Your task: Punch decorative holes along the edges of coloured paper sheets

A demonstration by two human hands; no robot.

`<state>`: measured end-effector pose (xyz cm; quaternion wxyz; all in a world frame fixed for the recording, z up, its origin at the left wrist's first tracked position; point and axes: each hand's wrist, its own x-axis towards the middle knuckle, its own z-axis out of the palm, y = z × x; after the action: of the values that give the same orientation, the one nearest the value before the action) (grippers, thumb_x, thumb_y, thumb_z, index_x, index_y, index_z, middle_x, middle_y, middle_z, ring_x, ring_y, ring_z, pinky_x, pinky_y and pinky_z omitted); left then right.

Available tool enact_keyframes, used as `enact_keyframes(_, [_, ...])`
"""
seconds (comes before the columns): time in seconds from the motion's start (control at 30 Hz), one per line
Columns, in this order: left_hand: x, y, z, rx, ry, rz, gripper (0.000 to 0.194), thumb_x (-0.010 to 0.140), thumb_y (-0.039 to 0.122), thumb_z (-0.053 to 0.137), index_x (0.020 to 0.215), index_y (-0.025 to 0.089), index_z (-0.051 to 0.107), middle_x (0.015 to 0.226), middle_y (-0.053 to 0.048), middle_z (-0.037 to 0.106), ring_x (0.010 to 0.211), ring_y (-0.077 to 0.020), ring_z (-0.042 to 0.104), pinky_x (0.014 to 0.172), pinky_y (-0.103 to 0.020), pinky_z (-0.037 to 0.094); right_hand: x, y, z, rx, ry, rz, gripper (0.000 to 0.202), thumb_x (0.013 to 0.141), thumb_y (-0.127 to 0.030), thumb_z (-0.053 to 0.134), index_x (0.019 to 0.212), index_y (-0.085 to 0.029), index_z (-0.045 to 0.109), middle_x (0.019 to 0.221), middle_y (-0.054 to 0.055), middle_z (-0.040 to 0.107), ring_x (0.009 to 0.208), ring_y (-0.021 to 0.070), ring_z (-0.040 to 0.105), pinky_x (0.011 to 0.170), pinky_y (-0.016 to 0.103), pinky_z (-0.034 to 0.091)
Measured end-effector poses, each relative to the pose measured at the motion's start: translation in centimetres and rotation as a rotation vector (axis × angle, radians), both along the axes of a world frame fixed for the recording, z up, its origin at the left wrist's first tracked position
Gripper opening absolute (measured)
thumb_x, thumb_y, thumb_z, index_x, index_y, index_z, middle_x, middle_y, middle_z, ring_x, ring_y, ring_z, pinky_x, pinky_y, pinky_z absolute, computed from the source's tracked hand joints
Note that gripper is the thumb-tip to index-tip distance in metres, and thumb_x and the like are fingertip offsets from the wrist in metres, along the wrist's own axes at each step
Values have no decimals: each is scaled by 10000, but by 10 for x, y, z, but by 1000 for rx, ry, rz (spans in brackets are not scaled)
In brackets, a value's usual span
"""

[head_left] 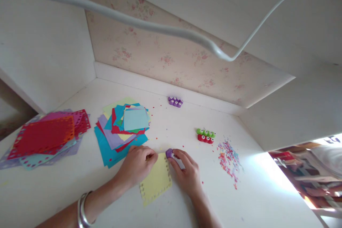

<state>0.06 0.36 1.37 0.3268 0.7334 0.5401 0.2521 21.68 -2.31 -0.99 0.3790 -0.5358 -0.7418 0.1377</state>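
Observation:
A pale yellow sheet of paper [157,181] lies tilted in front of me, with small cut-outs punched along its right, bottom and left edges. My right hand [188,171] grips a small purple craft punch [169,153] with a white button, set at the sheet's upper right corner. Curled over the upper left part of the same sheet is my left hand [140,162], its fingers closed on the paper's edge; the fingertips are partly hidden. A silver bangle [82,208] circles the left wrist.
Coloured sheets [135,119] are stacked behind my left hand. Punched sheets [48,135] form a pile at far left. Purple punches [175,102] stand by the back wall; green and red ones [206,136] sit right of centre. Confetti [228,158] lies scattered right. A white cable [149,25] crosses above.

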Motion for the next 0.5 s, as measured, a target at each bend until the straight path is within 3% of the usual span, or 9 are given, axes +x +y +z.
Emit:
enact_keyframes(0.17, [0, 0, 1, 8, 0, 0, 325, 902, 272, 479, 622, 207, 630, 687, 12, 702, 746, -166, 639, 717, -283, 362, -1, 0, 0, 75, -79, 41, 202, 918, -237, 618, 1117, -236, 654, 1088, 77, 712, 977, 217, 686, 827, 335, 601])
enact_keyframes(0.37, [0, -1, 3, 11, 6, 0, 329, 900, 264, 470, 614, 201, 621, 685, 4, 697, 734, -169, 634, 692, -289, 353, -1, 1, 1, 110, -97, 44, 198, 919, -246, 617, 1112, -228, 660, 1072, 76, 720, 962, 212, 695, 819, 327, 607])
enact_keyframes(0.5, [0, -1, 5, 21, 3, 4, 325, 898, 244, 457, 618, 203, 617, 695, 3, 702, 751, -178, 640, 706, -298, 357, -3, -1, 5, 45, -61, 12, 196, 922, -273, 607, 1102, -227, 668, 1071, 90, 722, 946, 225, 706, 746, 313, 628])
